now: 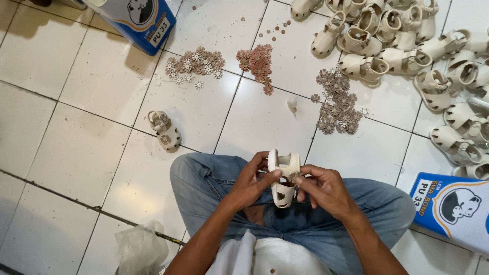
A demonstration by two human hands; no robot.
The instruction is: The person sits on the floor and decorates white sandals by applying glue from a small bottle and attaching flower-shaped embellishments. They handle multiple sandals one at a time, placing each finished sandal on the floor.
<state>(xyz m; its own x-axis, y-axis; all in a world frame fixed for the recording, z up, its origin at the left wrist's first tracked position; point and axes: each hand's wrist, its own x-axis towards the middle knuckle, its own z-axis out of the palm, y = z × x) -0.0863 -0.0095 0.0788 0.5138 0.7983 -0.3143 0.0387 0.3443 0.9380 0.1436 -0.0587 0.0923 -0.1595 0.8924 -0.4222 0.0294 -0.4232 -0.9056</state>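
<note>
— Hands? 
— Left hand [250, 179] and right hand [321, 187] both grip one small cream sandal [283, 175] above the lap.
— Nearby? 
— Beyond the sandal, flower pieces [338, 105]; another sandal [164, 130] lies left.

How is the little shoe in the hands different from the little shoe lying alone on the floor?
The sandal in the hands is held up over the person's lap, gripped by the left hand and right hand; the lone sandal on the floor rests on the tiles, untouched. The held one stands on end; the floor one lies flat, sole down. Both are small, cream-coloured and strappy.
</note>
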